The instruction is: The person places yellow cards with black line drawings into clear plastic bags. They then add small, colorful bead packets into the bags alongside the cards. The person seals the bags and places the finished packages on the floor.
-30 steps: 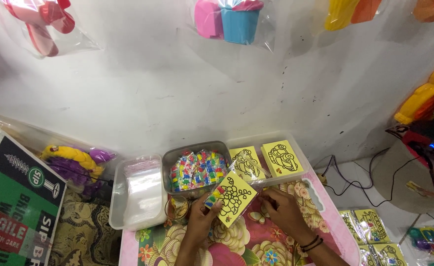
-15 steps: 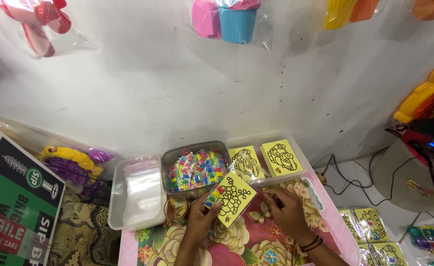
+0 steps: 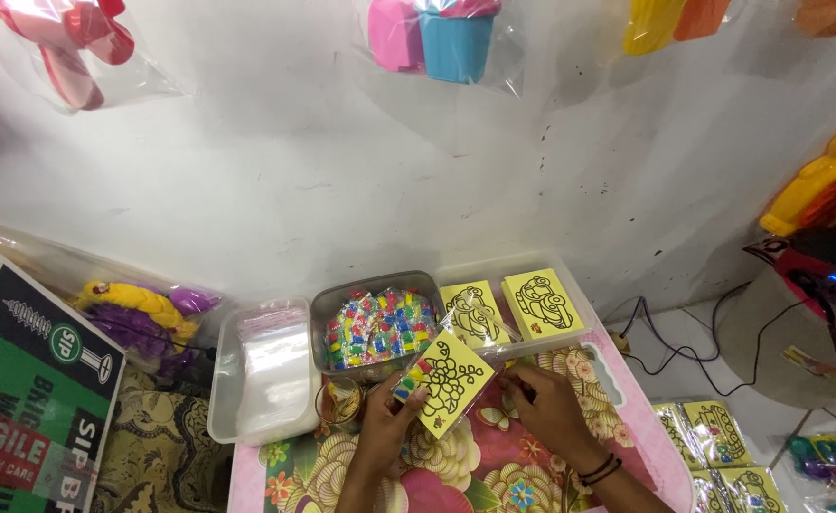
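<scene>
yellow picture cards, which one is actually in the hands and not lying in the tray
The yellow card with the black flower outline, in a clear sleeve, held tilted by the left hand with the right hand beside it. The two car-outline cards lie in the clear tray behind.

The yellow card (image 3: pixel 451 383) looks like paper in shiny clear plastic, and the tub (image 3: pixel 258 380) at lower left is cloudy smooth plastic.

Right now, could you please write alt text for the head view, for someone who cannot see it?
A person's left hand holds a yellow picture card in a clear sleeve while the right hand touches its edge, above a floral tablecloth. Behind it sit a tub of colourful packets and a tray of more yellow cards.
</scene>
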